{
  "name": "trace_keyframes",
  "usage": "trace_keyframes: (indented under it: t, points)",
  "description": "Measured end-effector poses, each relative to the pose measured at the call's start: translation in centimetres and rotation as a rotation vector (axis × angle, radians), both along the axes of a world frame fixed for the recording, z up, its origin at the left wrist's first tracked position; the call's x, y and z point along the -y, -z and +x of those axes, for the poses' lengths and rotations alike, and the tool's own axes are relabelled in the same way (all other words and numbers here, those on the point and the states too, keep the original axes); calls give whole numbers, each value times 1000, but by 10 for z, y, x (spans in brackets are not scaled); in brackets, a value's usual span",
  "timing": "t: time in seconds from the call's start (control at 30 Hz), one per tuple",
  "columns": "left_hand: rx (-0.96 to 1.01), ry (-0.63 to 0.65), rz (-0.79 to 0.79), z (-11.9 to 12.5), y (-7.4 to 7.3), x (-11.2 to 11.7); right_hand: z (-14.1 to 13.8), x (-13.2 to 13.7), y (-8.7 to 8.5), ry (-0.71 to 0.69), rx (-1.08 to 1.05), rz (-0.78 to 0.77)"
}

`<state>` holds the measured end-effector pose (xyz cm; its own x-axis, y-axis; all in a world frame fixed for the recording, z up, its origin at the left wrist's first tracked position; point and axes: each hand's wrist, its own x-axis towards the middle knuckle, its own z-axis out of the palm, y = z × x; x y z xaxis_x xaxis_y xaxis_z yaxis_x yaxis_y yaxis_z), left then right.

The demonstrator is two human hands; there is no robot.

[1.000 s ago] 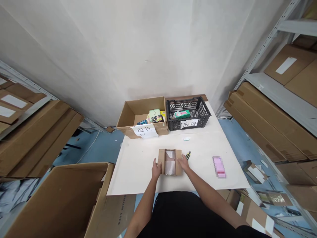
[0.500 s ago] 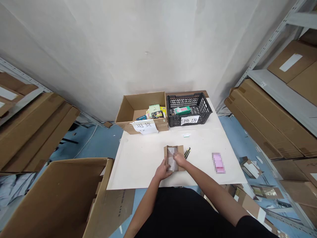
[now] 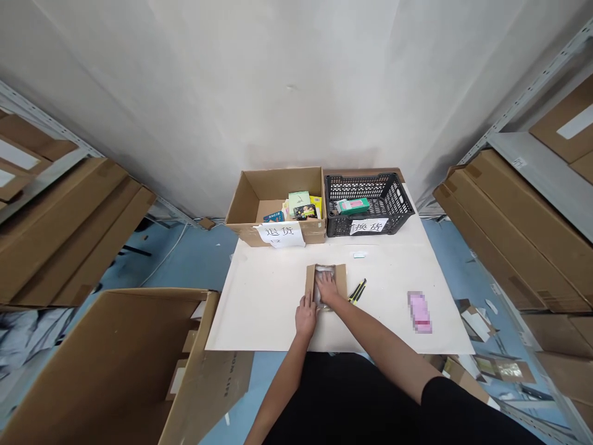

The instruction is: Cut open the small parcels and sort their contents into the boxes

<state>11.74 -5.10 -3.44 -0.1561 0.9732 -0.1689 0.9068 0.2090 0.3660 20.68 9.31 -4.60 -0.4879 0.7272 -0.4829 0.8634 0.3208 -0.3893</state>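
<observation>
A small opened cardboard box (image 3: 340, 281) lies on the white table (image 3: 264, 296), with something in clear plastic wrap (image 3: 322, 272) inside it. My right hand (image 3: 328, 289) reaches into the box, fingers curled over the wrapped item. Beside the box's near left corner rests my left hand (image 3: 306, 316), its fingers touching the cardboard edge.
A pen (image 3: 357, 291) lies right of the box, a pink item (image 3: 420, 312) further right. At the table's back stand a labelled cardboard box (image 3: 278, 207) of small packages and a labelled black crate (image 3: 368, 201). A big open carton (image 3: 115, 364) stands left; shelves of cartons flank both sides.
My hands held the box by its two sides; now the right hand has gone inside onto the wrapped item and the left has slid to the near left corner.
</observation>
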Motion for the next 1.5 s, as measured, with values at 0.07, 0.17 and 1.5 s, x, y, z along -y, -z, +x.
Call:
trace_keyframes:
  t: [0.07, 0.17, 1.5]
  points:
    - [-26, -46, 9, -7, 0, -8, -14, -9, 2, -52, -44, 14]
    - [-52, -98, 11, -23, 1, -19, -39, -24, 7, -97, -53, 22]
    - [-31, -163, 58, -206, -17, 5, 13, -111, -113, -130, -299, -96]
